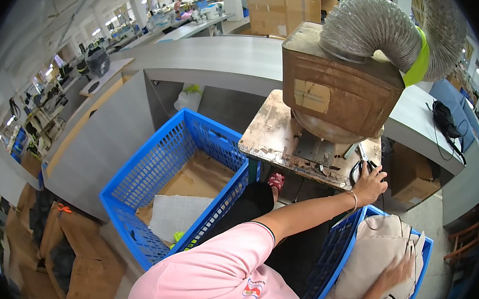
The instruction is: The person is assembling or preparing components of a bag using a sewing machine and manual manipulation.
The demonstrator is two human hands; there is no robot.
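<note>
My left hand (369, 186) reaches across to the right part of the worn work table (269, 129). Its fingers are curled over the black handles of a pair of scissors (364, 155), whose blades point away from me. Down at the right, my right hand (400, 273) lies over a pile of beige fabric pieces (375, 250), smeared by motion, so its grip is unclear. The fabric fills a blue plastic basket (329, 263) beside me. Above the table stands a brown, boxy machine head (340, 90).
A silver flexible duct (367, 24) rises from the machine, tied with a yellow-green strip. To my left is a larger blue crate (136, 180) with cardboard and a pale sheet inside. Long grey counters (218, 58) run behind. Cardboard boxes (412, 174) stand below at the right.
</note>
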